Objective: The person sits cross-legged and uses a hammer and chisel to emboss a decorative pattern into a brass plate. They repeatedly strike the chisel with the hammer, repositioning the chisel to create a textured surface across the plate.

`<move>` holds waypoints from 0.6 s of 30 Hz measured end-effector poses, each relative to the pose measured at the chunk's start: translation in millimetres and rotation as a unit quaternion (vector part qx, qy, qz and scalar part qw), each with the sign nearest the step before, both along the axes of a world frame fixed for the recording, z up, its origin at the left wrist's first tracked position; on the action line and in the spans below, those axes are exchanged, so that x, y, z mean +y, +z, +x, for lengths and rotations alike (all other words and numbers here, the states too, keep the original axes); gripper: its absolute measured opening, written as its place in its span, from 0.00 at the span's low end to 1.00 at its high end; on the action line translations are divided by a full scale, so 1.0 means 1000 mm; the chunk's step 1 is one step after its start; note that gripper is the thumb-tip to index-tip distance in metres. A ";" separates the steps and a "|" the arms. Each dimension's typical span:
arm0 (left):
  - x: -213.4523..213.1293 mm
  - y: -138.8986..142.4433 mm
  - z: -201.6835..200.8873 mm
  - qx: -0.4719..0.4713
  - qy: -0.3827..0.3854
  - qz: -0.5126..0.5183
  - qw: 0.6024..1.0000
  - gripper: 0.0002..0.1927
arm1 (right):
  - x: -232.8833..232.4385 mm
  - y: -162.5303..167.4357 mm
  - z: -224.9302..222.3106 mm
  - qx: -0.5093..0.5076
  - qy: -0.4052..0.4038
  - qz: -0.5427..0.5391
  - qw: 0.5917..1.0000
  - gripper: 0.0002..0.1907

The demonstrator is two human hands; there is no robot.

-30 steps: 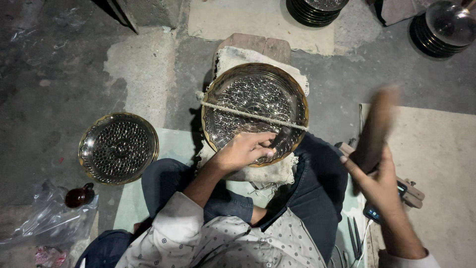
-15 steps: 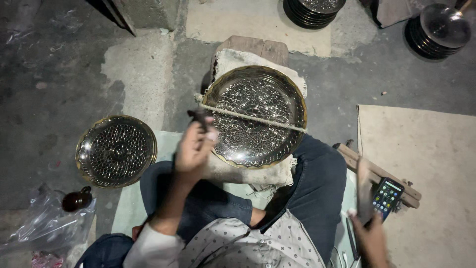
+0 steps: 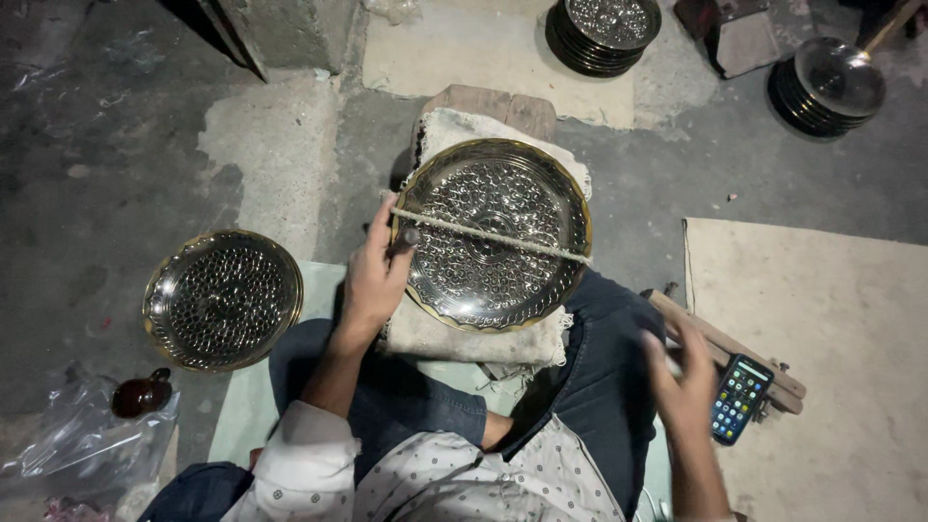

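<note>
1. At centre frame, an embossed metal plate (image 3: 493, 237) with a brass rim lies on a cloth pad (image 3: 464, 338), a string (image 3: 503, 237) stretched across it.
2. At the plate's nine o'clock edge, the left hand (image 3: 375, 275) has its fingers closed around a small dark tool (image 3: 406, 239).
3. Toward four o'clock, the right hand (image 3: 684, 382) is blurred; I cannot tell its finger state. It hovers just beside a phone (image 3: 740, 398).
4. At eight o'clock, a second plate (image 3: 222, 300) rests on the floor.
</note>
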State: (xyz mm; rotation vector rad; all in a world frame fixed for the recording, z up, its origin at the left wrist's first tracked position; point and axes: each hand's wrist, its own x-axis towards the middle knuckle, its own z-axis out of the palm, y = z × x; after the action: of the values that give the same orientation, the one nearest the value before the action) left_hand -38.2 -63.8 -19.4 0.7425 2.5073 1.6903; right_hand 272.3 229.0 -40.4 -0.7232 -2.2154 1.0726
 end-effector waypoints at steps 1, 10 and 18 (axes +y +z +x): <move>0.000 -0.001 -0.001 0.019 -0.009 0.005 1.000 0.33 | -0.001 0.005 -0.027 0.055 0.060 -0.086 0.993 0.30; 0.016 -0.021 -0.026 0.057 0.021 0.030 0.998 0.15 | 0.006 -0.004 -0.142 0.161 0.083 -0.258 0.949 0.25; -0.002 -0.018 -0.021 0.114 0.077 0.041 0.990 0.13 | 0.024 -0.012 -0.060 0.074 0.009 -0.044 0.996 0.23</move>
State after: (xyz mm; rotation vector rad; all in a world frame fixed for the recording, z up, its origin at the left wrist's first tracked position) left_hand -59.6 -65.7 -37.1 0.8108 2.7260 1.8654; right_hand 211.9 252.9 -51.9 -0.6389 -2.0642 1.1988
